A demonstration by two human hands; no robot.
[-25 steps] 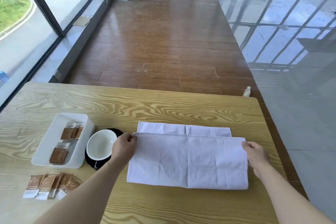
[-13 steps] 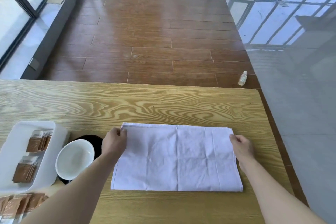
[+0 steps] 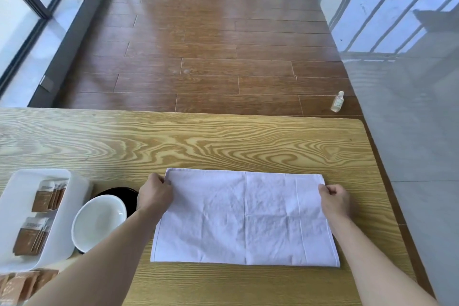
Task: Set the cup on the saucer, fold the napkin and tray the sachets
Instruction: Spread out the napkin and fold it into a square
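A white napkin (image 3: 244,218) lies folded in half on the wooden table (image 3: 198,141), its far edges lined up. My left hand (image 3: 155,194) pinches its far left corner and my right hand (image 3: 334,197) pinches its far right corner. To the left, a white cup (image 3: 98,222) sits on a black saucer (image 3: 124,196), partly hidden behind my left forearm. A white tray (image 3: 15,204) at the far left holds two stacks of brown sachets (image 3: 48,197). Several more brown sachets (image 3: 17,285) lie loose on the table in front of the tray.
The table's right edge runs close to the napkin's right side. A small clear bottle (image 3: 337,102) stands on the wooden floor beyond the table's far right corner. Glass walls line the left side of the room.
Both hands carried the napkin's upper layer away from me until its edge met the far edge, covering the strip that showed. The camera tilted down and right.
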